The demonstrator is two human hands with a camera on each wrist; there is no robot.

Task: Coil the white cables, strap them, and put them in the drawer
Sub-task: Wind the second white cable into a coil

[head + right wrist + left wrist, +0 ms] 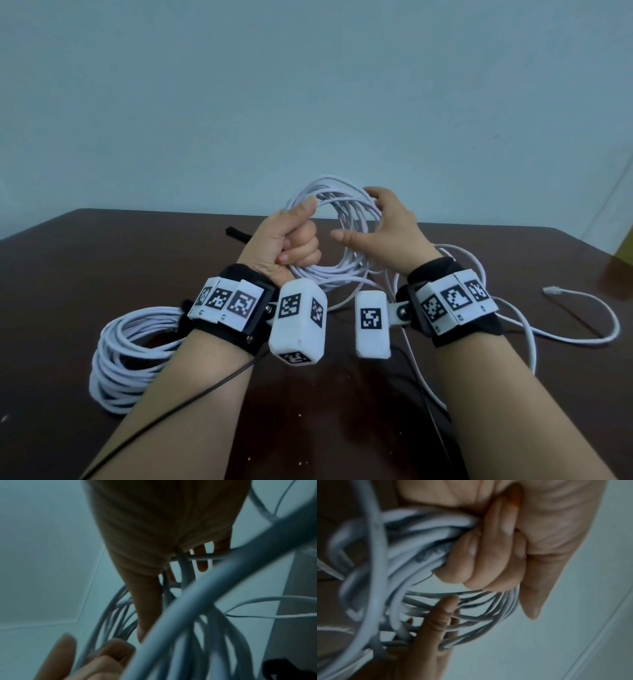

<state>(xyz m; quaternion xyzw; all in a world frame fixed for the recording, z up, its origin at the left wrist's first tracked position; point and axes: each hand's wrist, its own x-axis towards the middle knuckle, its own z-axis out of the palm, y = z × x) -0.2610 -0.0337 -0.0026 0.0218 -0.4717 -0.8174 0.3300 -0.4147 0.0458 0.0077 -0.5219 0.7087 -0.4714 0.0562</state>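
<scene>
Two hands held a half-wound coil of white cable upright in the air above the middle of a dark brown table. The left hand was clamped in a fist round the coil's lower left side, where its loops bunched together. The right hand had its fingers hooked over the top right of the loops, thumb spread away. A loose tail of the same cable trailed off toward the table's right edge. A finished coil lay flat near the left edge, partly behind the left forearm. A black strap lay toward the far edge. The cable looked light, springy and smooth, so the loops seemed likely to splay; gripping across the whole bundle seemed safest.
</scene>
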